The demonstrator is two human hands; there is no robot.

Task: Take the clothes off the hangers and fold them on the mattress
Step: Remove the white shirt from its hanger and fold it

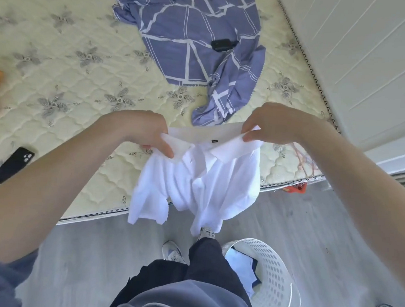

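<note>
Two forearms, nearest the lens: left hand [147, 132] and right hand [271, 125] each pinch a collar end of a white shirt [199, 184].
Shirt hangs over the near edge of the mattress [70, 70]; no hanger visible. Judged step: folding not begun. Next move: spread it flat, near the blue checked shirt [188, 43]. Collar tag [214, 141]: unreadable.

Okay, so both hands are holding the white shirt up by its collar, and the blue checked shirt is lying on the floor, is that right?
Not quite. The blue checked shirt lies crumpled on the mattress, not on the floor, as the head view shows. The rest holds: the left hand and the right hand hold the white shirt up by its collar.
</note>
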